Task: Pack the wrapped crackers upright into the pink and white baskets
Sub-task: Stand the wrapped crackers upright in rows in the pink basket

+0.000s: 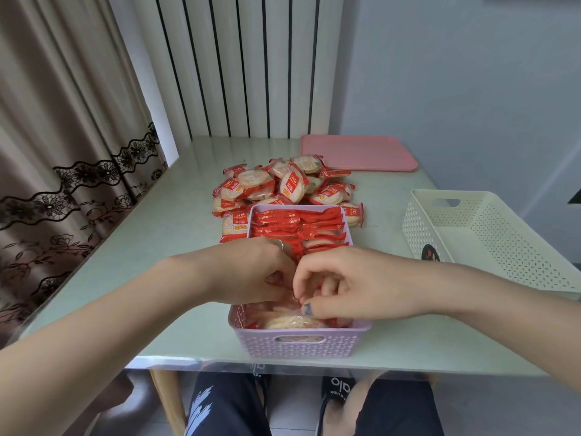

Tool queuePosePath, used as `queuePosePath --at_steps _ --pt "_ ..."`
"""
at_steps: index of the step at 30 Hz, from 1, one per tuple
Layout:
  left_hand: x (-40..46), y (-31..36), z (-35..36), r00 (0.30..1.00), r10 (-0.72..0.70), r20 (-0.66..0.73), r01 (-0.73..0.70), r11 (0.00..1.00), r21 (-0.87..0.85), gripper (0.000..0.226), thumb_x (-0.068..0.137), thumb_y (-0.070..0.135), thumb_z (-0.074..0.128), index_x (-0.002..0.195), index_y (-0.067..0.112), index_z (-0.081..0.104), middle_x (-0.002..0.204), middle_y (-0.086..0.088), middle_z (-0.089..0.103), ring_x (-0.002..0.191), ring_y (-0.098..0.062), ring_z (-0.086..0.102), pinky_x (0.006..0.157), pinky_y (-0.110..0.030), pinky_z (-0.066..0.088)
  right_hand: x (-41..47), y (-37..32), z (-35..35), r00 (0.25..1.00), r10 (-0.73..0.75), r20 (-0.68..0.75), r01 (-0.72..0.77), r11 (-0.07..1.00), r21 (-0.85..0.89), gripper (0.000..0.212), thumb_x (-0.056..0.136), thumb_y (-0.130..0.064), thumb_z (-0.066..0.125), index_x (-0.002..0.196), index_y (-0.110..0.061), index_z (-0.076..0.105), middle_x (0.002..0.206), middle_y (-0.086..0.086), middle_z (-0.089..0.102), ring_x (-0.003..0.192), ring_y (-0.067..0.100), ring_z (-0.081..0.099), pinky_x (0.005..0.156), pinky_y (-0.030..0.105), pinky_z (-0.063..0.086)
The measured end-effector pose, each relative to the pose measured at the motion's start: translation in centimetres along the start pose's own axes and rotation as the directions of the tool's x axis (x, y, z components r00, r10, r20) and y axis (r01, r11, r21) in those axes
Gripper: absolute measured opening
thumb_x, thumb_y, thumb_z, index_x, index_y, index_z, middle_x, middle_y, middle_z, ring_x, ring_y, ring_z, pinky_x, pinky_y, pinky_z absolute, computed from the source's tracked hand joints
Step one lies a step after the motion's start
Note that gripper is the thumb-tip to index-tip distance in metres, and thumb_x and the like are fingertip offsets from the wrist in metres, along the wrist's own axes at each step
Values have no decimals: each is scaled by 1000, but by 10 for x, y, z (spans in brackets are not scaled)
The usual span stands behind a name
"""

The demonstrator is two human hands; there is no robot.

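Head view: both hands meet over the near half of the pink basket (298, 343), which sits at the worktop's (176, 221) near edge. Left hand (251, 272) and right hand (342, 284) are curled, fingertips pinching wrapped crackers (283, 319) inside it. Behind them, upright packets (298, 226) fill the basket's far half. Loose crackers (283, 184) are heaped just beyond the basket; the white basket (490, 243) stands to its right.
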State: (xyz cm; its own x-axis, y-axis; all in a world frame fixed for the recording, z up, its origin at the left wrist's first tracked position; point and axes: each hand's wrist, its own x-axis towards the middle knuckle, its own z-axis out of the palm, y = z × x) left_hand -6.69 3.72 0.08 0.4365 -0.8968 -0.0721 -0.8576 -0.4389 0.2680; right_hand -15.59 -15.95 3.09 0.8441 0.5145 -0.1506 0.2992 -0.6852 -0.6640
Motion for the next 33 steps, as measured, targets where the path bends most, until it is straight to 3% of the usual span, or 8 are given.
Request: queuePosePath --at_steps 5,10,14,16,18,22,29,33 --pt "-5 1 -2 999 15 -45 -18 998 -59 11 91 36 67 87 27 74 80 15 55 75 -8 54 66 -20 44 1 0 11 1000 -12 7 13 994 -113 8 91 -19 69 98 -18 74 59 -36 57 57 -3 54 58 9 37" --pt "-7 -2 -5 998 -47 -38 38 976 -213 10 94 28 61 92 27 70 89 17 62 82 0 58 75 -15 43 -3 4 6 998 44 -41 -45 999 -24 8 90 -7 66 83 -10 70 51 -22 58 47 -1 52 52 10 36" --pt "-13 6 -17 971 -236 30 211 796 -568 31 104 49 44 95 33 70 93 22 69 91 4 62 89 -24 50 -9 3 -15 978 63 -201 -34 989 144 10 93 -6 66 83 -10 66 51 -11 59 45 2 46 49 14 37" --pt "-15 5 -19 970 -236 60 216 720 -660 21 98 56 49 101 46 67 99 40 66 98 19 58 89 -4 44 -11 6 -25 952 101 -288 -19 961 277 10 94 -3 63 85 -7 64 59 2 60 50 12 56 48 19 44" --pt "-14 6 -23 975 -218 49 187 675 -714 35 90 53 67 119 35 65 116 28 69 110 7 62 97 -15 48 -12 11 -31 932 146 -333 0 915 403 8 96 0 59 89 -2 61 70 15 62 57 21 64 50 26 52" --pt "-9 -2 -15 967 -238 -92 108 709 -697 43 82 28 79 115 8 60 116 -6 72 109 -27 69 96 -55 54 -13 21 -30 934 222 -281 -48 855 516 5 97 3 54 99 5 59 82 22 69 70 29 71 65 35 61" --pt "-3 -1 -19 937 -115 -329 -84 841 -534 28 88 2 73 96 25 59 93 14 59 86 -10 60 76 -26 48 -19 26 -33 979 198 53 -157 560 814 36 93 -16 58 115 12 62 109 22 69 99 32 69 85 34 58" --pt "2 -1 -25 917 -76 -391 -140 857 -495 19 88 9 71 104 17 64 107 1 60 96 -17 64 83 -29 53 -15 25 -27 980 198 10 -125 579 806 14 86 -11 73 94 -3 65 104 19 67 97 31 68 81 31 57"
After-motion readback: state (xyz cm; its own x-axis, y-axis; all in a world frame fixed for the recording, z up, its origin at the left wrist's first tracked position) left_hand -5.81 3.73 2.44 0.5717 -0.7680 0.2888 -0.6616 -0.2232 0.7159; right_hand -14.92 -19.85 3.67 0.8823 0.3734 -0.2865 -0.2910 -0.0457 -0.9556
